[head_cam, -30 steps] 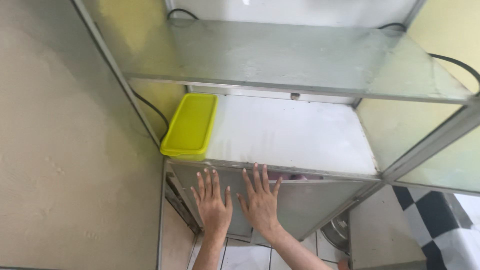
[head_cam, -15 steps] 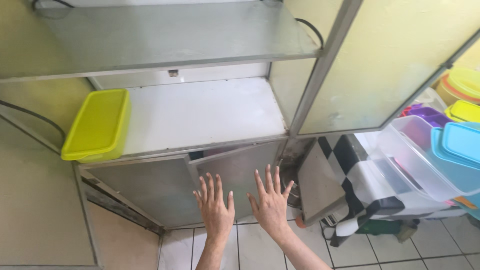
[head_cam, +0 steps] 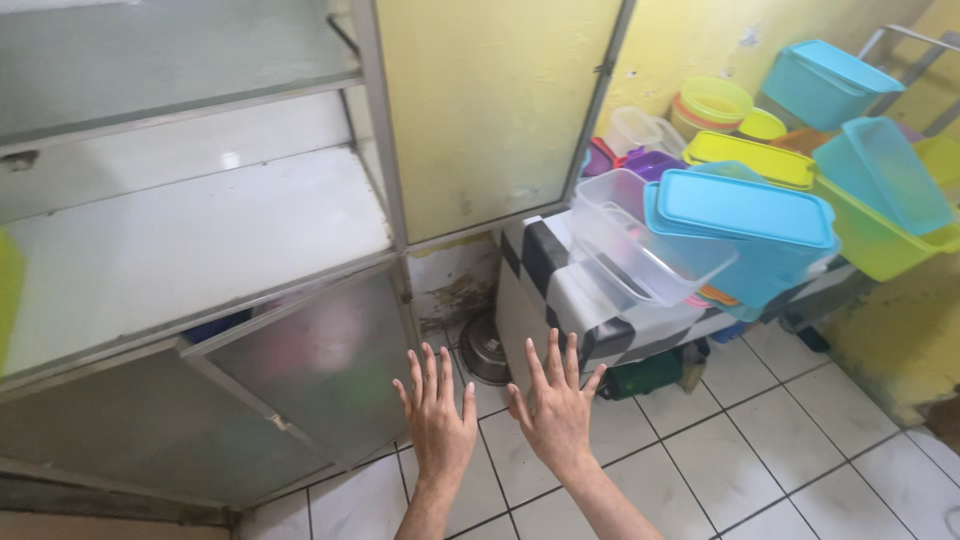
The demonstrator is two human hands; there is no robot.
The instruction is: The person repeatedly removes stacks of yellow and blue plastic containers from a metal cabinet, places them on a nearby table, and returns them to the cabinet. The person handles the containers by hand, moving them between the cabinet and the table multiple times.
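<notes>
Hovering open-fingered, left hand (head_cam: pixel 437 420) and right hand (head_cam: pixel 555 408), near cabinet door (head_cam: pixel 310 370) edge, above floor tiles (head_cam: pixel 760 440).

A metal-framed cabinet (head_cam: pixel 200 250) with frosted glass panels stands on the left, and its white shelf (head_cam: pixel 190 245) is lit brightly. Behind it is a yellow wall (head_cam: pixel 500 100) with stains near the bottom. The floor (head_cam: pixel 780 440) has white square tiles with dark joints.
</notes>
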